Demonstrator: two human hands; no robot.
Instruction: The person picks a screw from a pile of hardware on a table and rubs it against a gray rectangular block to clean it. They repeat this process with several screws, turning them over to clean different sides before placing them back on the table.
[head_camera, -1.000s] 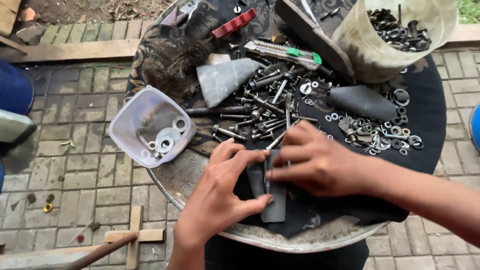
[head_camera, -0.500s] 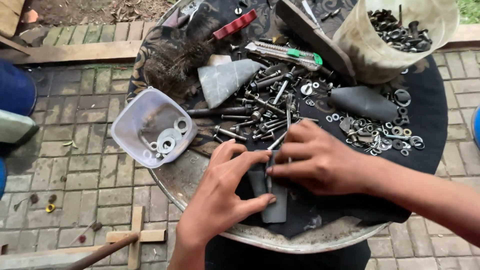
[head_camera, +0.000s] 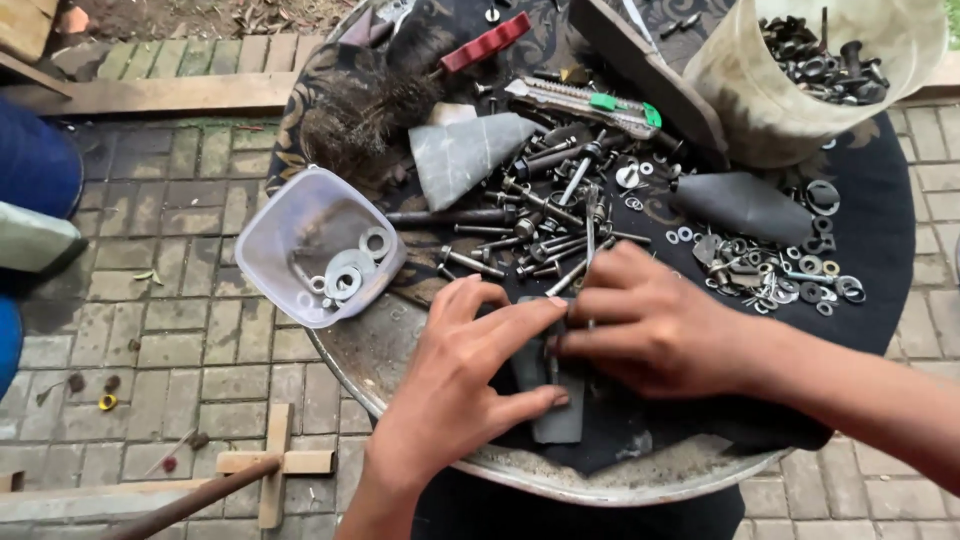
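Grey paving bricks (head_camera: 200, 330) cover the ground, and on them stands a big round metal tray (head_camera: 400, 370) with a dark cloth (head_camera: 880, 240) spread over it. Both hands meet near the front of the tray, over a flat grey strip (head_camera: 556, 415) that lies on the cloth.

One hand, the left hand (head_camera: 470, 380), rests on the strip. Its fingers are spread, and the thumb pushes down on the strip's lower end. Over on the other side, the right hand (head_camera: 650, 330) has its fingers pressed together at the top of the strip. It seems to pinch something thin there, but I cannot tell what, because the fingers hide it.

Just behind the hands is a messy heap of bolts (head_camera: 540, 225). Off to the right lie lots of little rings (head_camera: 770, 265). A clear plastic tub (head_camera: 315, 255) sits tipped on the tray's left edge with a few big rings in it. At the back right is a pale bucket (head_camera: 800, 80) full of dark metal bits. A knife with a green slider (head_camera: 580, 100) and a red handle (head_camera: 487, 42) lie at the back.

To do this well, I think the left hand should keep the strip flat so it cannot slide. Small, slow moves by the pinching fingers would be best, with the bolts so close.
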